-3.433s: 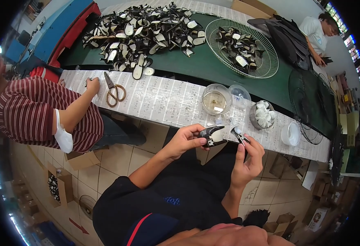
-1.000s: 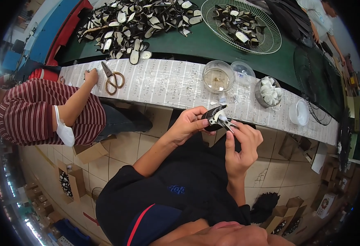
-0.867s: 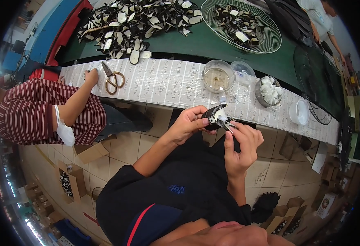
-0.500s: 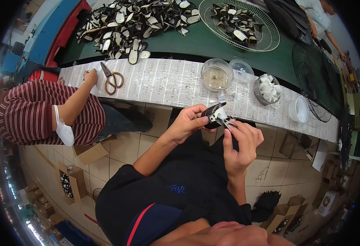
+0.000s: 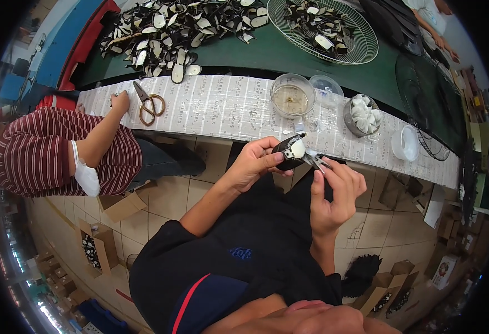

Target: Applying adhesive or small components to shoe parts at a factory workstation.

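Note:
My left hand (image 5: 259, 162) grips a small black shoe upper (image 5: 293, 150) with a white lining, thumb on the near side and fingers behind it. Between the fingers of my right hand (image 5: 336, 195) is a slim metal tool that looks like tweezers (image 5: 316, 161). Its tips are just right of the shoe upper, with a small whitish scrap (image 5: 311, 152) at them. Whether the scrap still touches the lining I cannot tell. Both hands are held above my lap, in front of the table edge.
A paper-covered ledge (image 5: 222, 106) holds scissors (image 5: 148, 104), a clear bowl of liquid (image 5: 293, 96), a tin of white pads (image 5: 362, 116) and a plastic cup (image 5: 405, 143). Behind lie a pile of shoe uppers (image 5: 177, 33) and a wire basket (image 5: 370, 42). A co-worker's arm (image 5: 106, 131) is at left.
The right hand and tool have moved a little to the right, away from the shoe upper, and the white scrap has shifted with the tips. The left hand keeps its grip.

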The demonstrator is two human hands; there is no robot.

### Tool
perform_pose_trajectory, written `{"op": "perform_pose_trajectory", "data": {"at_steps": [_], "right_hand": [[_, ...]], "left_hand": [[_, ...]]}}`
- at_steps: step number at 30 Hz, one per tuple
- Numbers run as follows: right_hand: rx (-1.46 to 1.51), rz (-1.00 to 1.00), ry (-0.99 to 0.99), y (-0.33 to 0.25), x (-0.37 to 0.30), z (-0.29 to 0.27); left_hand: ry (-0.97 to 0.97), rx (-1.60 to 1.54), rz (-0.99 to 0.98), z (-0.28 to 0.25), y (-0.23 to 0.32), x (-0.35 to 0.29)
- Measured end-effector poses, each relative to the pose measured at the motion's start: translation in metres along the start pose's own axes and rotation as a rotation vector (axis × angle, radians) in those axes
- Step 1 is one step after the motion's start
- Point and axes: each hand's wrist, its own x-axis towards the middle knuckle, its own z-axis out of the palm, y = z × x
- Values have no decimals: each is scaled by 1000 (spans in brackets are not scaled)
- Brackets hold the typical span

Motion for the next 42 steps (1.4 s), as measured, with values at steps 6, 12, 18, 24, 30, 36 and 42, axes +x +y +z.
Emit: {"op": "perform_pose_trajectory", "data": {"at_steps": [6, 12, 18, 24, 30, 36, 42], "right_hand": [[28, -21, -34, -2, -3, 7], [-44, -16, -57, -2, -2, 3], [-98, 7, 12, 0, 6, -5], [-52, 28, 18, 3, 6, -7], [27, 17, -48, 5, 4, -2], [-52, 11, -47, 8, 6, 0], [-53, 51, 12, 11, 11, -8]], "left_hand": [[-17, 3, 3, -1, -2, 1], [6, -1, -3, 0, -2, -1], [-4, -12, 1, 1, 0, 0], [19, -13, -21, 0, -1, 0], [31, -16, -25, 2, -2, 1], [25, -10, -18, 2, -1, 2], [37, 17, -24, 2, -2, 2]]}}
